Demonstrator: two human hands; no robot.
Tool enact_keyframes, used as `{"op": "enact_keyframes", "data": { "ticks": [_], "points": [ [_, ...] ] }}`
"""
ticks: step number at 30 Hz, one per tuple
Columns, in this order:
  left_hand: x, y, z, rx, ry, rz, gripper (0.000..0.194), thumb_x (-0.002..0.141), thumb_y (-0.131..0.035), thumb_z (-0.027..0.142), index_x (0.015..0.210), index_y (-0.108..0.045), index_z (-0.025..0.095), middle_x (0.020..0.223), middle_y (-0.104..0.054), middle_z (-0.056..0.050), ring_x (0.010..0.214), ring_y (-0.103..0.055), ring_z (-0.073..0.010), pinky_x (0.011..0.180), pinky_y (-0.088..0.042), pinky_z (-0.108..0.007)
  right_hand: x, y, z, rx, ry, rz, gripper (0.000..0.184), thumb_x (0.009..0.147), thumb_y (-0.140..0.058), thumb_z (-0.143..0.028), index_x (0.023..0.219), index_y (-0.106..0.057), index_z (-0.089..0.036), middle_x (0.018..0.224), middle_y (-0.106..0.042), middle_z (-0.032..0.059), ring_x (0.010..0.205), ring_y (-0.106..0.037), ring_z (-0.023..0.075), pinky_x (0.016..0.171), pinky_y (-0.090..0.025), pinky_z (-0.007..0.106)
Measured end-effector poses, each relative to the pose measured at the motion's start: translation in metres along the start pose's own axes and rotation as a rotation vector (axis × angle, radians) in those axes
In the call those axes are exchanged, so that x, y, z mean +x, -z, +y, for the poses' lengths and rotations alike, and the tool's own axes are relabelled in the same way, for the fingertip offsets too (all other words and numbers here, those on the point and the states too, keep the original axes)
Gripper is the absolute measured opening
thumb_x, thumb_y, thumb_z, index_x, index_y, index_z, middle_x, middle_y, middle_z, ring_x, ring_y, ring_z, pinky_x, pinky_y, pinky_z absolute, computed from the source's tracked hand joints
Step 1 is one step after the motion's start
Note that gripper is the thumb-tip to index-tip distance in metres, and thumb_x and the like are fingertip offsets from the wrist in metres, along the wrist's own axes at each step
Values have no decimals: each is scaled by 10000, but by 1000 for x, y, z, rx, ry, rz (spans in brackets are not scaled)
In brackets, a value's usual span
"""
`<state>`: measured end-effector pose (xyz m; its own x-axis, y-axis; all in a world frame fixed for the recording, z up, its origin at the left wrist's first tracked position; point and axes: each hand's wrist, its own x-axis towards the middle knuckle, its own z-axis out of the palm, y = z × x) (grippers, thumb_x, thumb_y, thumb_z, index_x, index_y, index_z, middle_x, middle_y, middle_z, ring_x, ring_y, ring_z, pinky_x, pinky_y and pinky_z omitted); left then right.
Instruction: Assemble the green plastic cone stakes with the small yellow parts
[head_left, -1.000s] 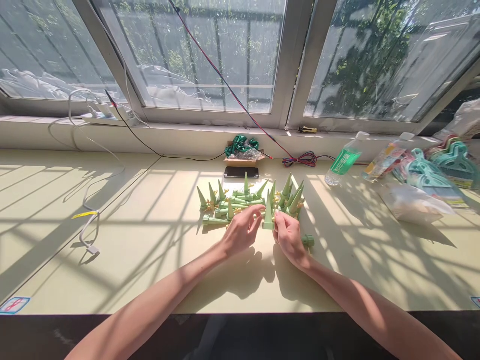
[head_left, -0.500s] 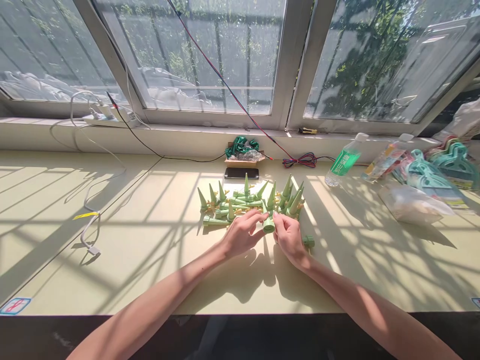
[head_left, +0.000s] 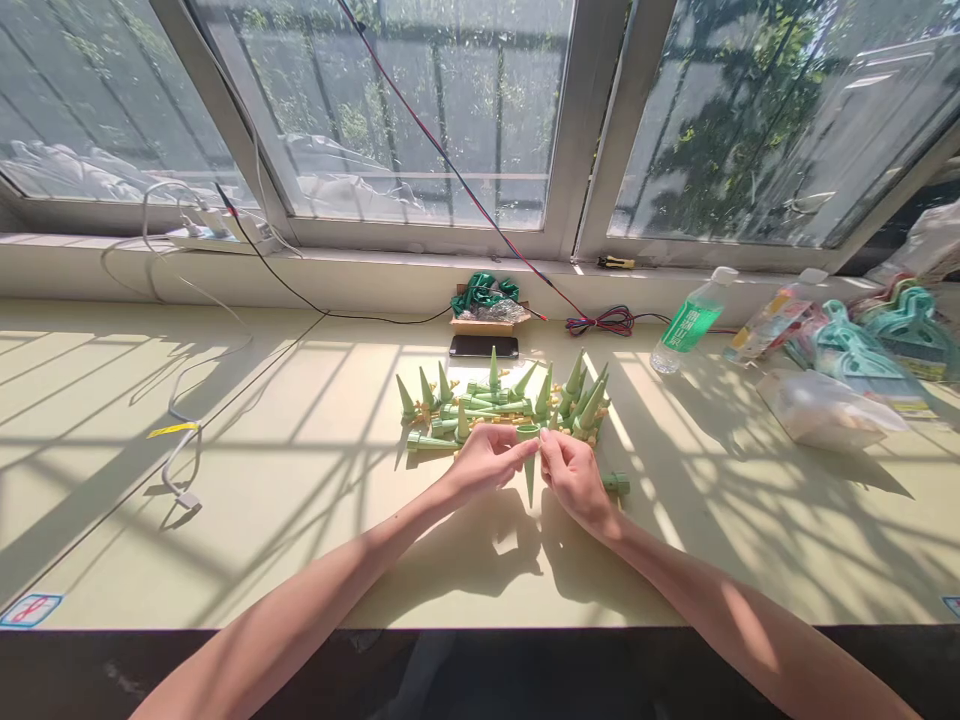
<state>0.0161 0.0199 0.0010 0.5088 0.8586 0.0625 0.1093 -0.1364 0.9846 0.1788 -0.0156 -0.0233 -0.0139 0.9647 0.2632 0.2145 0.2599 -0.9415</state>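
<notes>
Point down in front of me hangs a green plastic plant watering spike (head_left: 530, 482), its round hollow end facing up. My left hand (head_left: 489, 460) is closed on it near the rim, thumb across the front. The fingers of my right hand (head_left: 574, 478) are pinched together against the spike's right side at the rim; any small part between them is hidden. Behind my hands lies a group of similar green spikes (head_left: 491, 395), some standing on end, others lying flat, with small yellow-orange parts among them. A green cylindrical piece (head_left: 616, 484) lies just right of my right hand.
Behind the spikes are a black phone (head_left: 484, 347) and a small cardboard box (head_left: 487, 326) with green material. To the right stand a green-labelled bottle (head_left: 688, 325), a plastic bag (head_left: 825, 410) and teal hangers (head_left: 855, 345). A white cable (head_left: 180, 470) lies left.
The spike between my hands has turned over: its point was up and is now down, its wide end now up. My left thumb has moved onto it.
</notes>
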Motion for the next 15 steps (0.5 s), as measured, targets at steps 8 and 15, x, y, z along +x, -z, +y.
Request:
{"op": "enact_keyframes", "data": {
  "ticks": [8,15],
  "points": [
    [1,-1,-5,165,-117,95,387,892,-644,495,751,-590,138,519,-476,51,435,-450,-76,414,-336,-184,2,-3,8,51,3,77,480,995,-449,-512,624,-361,-222,549,-352,-44,492,-348,116,473,-295,266],
    [-1,5,-11,486,-627,187,380,972,-537,210,1352,-529,212,1096,-626,-91,617,-531,-69,540,-492,-196,3,-3,6,140,-37,152,512,990,-456,-519,589,-322,-229,494,-333,-47,451,-317,109,437,-275,267]
  ]
}}
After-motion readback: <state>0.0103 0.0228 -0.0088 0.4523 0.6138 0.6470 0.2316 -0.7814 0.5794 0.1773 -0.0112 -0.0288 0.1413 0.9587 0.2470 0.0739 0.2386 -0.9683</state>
